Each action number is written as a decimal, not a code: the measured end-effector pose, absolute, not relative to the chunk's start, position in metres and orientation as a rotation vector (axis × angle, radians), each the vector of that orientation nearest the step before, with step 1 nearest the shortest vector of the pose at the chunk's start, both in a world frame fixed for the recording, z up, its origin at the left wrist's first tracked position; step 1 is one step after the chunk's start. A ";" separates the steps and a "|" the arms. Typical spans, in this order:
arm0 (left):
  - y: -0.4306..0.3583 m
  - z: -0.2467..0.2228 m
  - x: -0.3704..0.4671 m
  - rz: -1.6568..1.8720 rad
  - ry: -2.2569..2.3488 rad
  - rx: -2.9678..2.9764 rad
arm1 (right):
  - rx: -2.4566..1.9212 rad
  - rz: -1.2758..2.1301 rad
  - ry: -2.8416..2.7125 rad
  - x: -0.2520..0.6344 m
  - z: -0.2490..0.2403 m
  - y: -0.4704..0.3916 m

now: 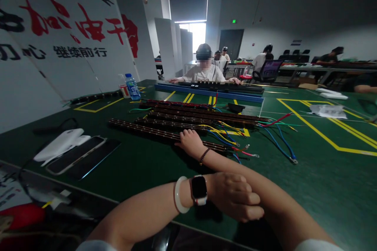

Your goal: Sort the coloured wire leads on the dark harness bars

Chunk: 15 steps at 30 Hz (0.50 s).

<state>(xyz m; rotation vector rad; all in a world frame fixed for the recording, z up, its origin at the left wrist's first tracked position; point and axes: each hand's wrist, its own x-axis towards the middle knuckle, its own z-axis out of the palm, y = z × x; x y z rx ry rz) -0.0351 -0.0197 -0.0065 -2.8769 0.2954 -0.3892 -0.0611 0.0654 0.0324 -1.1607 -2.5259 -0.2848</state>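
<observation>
My right hand [191, 143], with a beaded bracelet at its wrist, lies over a long dark strip [141, 128] dotted with light spots. Its fingers curl over the strip's far edge. My left hand [238, 197] is closed in a loose fist in front of my right forearm; nothing shows in it. A watch and a pale bangle are on that wrist. Beyond my right hand lie several similar strips [176, 117], side by side. Yellow, blue, red and green wires [225, 131] run from their right ends, some with metal ring lugs [293, 160].
Phones [75, 156] and a white device [60, 145] lie at left. Farther back stand a blue-labelled bottle [133, 87] and a red-and-white container [124, 87]. Across the green table [318, 176], a person [203, 71] sits behind a blue tray [206, 93]. A plastic bag [328, 111] lies at right.
</observation>
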 end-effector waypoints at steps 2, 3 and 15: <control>-0.017 -0.010 -0.036 -0.443 0.314 -2.836 | -1.136 -0.289 -2.490 -0.052 0.038 0.058; -0.017 -0.012 -0.037 -0.503 0.327 -2.797 | -1.121 -0.291 -2.472 -0.043 0.043 0.053; -0.027 0.000 -0.038 -0.746 0.363 -2.670 | -1.527 -0.380 -2.403 0.116 0.081 -0.031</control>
